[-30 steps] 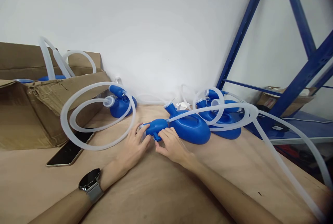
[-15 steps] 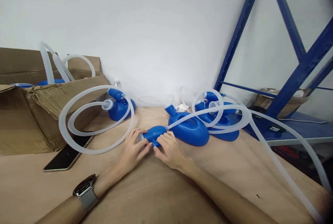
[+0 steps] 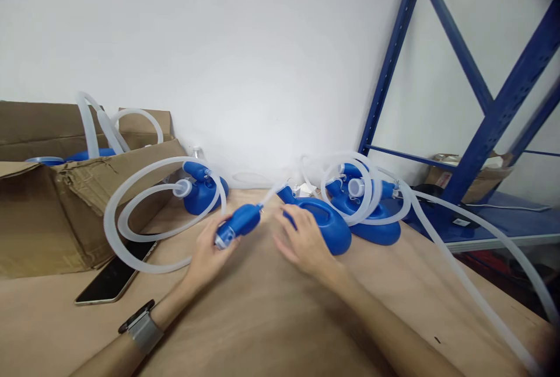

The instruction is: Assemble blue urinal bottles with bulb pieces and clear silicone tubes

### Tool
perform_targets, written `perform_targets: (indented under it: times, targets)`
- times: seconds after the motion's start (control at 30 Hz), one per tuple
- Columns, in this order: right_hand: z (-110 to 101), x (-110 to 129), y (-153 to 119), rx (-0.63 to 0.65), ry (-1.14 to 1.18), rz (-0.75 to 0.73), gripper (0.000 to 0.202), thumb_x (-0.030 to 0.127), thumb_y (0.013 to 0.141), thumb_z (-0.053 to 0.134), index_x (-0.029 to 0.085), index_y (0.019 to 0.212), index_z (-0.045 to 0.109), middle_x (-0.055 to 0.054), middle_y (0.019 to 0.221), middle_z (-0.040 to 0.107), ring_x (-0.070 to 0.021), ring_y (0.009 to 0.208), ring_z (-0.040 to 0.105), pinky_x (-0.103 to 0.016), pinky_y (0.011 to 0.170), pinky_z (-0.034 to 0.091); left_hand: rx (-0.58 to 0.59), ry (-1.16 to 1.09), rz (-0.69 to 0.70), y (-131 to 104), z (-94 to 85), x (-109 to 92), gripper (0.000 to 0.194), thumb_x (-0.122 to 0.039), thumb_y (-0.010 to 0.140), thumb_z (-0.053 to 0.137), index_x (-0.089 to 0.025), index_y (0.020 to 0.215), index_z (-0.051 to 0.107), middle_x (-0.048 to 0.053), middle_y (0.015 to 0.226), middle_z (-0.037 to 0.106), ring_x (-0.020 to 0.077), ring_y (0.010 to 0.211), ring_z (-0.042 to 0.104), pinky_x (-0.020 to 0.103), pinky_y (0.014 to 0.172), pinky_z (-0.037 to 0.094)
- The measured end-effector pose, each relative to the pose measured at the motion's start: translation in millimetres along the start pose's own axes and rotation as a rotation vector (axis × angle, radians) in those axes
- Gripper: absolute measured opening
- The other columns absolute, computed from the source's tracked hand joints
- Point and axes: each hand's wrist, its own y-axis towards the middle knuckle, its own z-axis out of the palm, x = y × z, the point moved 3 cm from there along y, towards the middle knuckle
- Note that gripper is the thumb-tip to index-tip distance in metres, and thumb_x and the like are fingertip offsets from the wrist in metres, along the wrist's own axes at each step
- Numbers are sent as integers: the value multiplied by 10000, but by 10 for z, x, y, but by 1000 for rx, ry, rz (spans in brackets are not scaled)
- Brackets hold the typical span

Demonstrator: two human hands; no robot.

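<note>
My left hand (image 3: 210,252) is wrapped round a blue plastic urinal funnel (image 3: 241,220), tilted with its clear-rimmed end toward me. A translucent tube (image 3: 272,192) runs from its far end up and to the right. My right hand (image 3: 305,241) is apart from the funnel, fingers spread and somewhat blurred, in front of a blue urinal bottle (image 3: 335,230). The hand hides part of that bottle; whether it touches it I cannot tell. Behind to the right lies another blue bottle (image 3: 380,228) under coiled tubing (image 3: 367,205).
At left stands an open cardboard box (image 3: 39,219) with blue pieces and tubes inside. A phone (image 3: 107,279) lies before it, near a blue bottle (image 3: 199,199) with a looped tube (image 3: 114,237). A blue metal shelf (image 3: 494,114) rises at right; long tubes (image 3: 464,278) cross the table's right side.
The funnel has been lifted and turned, its clear-rimmed end now toward me in my left hand. My right hand has let go of it and moved right, fingers spread.
</note>
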Motion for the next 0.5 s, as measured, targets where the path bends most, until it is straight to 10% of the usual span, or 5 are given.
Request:
perform_targets:
  times: [0.23, 0.5]
  targets:
    - [-227, -1176, -448, -20, -85, 591, 542, 540, 978, 476, 204, 1400, 527, -162, 1367, 585, -366, 1233, 557, -525, 994, 483, -287, -278, -543, 75, -131, 197, 665, -560, 724, 779, -223, 1257, 570, 121, 1309, 590, 292, 1023, 666, 321, 580, 631]
    - [6, -1304, -662, 44, 39, 686, 530, 635, 952, 458, 231, 1227, 660, -142, 1268, 551, -345, 1202, 563, -512, 1025, 492, -556, -357, -483, 178, -272, 143, 638, -494, 736, 794, -214, 1256, 554, 113, 1312, 556, 251, 1014, 656, 249, 558, 626]
